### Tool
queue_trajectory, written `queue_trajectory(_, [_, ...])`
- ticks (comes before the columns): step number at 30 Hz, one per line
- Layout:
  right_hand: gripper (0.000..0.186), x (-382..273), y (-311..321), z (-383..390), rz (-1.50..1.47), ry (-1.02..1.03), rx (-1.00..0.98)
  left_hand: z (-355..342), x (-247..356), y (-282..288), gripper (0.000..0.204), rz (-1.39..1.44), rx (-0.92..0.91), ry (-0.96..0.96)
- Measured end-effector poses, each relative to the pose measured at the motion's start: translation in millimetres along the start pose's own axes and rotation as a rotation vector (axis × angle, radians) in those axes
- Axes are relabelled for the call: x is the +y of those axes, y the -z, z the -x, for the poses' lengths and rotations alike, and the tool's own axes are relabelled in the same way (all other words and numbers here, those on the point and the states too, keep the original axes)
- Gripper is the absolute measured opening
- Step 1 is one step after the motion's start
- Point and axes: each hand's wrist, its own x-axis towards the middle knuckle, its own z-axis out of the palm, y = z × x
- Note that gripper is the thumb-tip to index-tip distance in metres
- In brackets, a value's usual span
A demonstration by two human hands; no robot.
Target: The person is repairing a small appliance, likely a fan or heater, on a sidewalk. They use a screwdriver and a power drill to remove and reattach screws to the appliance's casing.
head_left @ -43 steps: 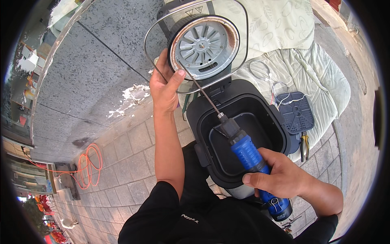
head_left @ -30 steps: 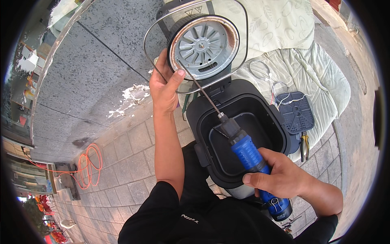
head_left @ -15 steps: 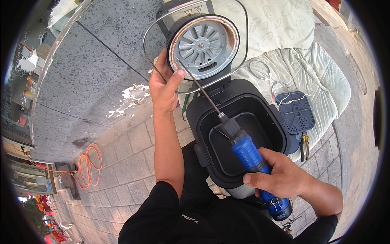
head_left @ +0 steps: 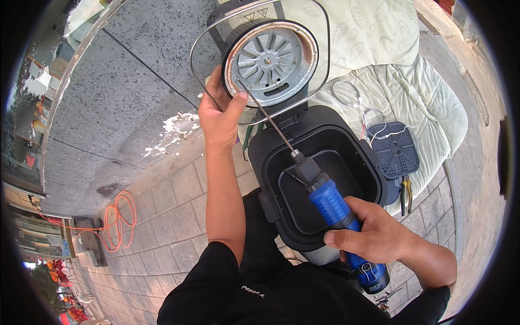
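My right hand (head_left: 376,232) is wrapped around a blue cordless screwdriver (head_left: 331,205). Its long thin bit (head_left: 273,124) slants up and left, its tip at the inner lower-left part of a round metal housing (head_left: 254,70). That housing has vent slots and a rusty inner rim, and sits in the raised lid of a black appliance. My left hand (head_left: 219,122) holds the housing's lower-left edge, thumb on the rim and fingers behind it. A wire frame (head_left: 329,46) loops around the housing. Below the lid stands the appliance's open black basin (head_left: 260,157), beneath the screwdriver.
Right of the basin, a dark perforated tray (head_left: 398,154) with loose wires lies on a pale quilted cloth (head_left: 441,111). Yellow-handled pliers (head_left: 408,194) lie beside it. An orange cable (head_left: 115,222) is coiled on the paving at left, near a grey speckled slab (head_left: 124,86).
Almost nothing differs; the round housing and my left thumb have shifted very slightly. The screwdriver stays in the same position.
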Motion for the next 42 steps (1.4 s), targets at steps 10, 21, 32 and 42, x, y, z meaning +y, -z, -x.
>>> queue_trajectory(10, [0.045,-5.8,1.8,0.0,0.021,-0.029,0.050,0.1,-2.7,-7.8,0.072,-0.126,0.087,-0.038])
queue_trajectory(21, [0.045,-1.8,4.1,-1.3,0.006,-0.030,0.048,0.4,-2.8,-11.4,0.072,-0.135,0.102,-0.044])
queue_trajectory(32, [0.046,7.1,-0.2,11.4,0.017,-0.023,0.048,14.0,-1.5,-4.3,0.069,-0.260,0.193,-0.248])
queue_trajectory(42, [0.042,15.8,-14.9,40.1,-0.068,-0.014,0.135,62.7,12.1,-42.1,0.021,-0.113,0.371,-0.366])
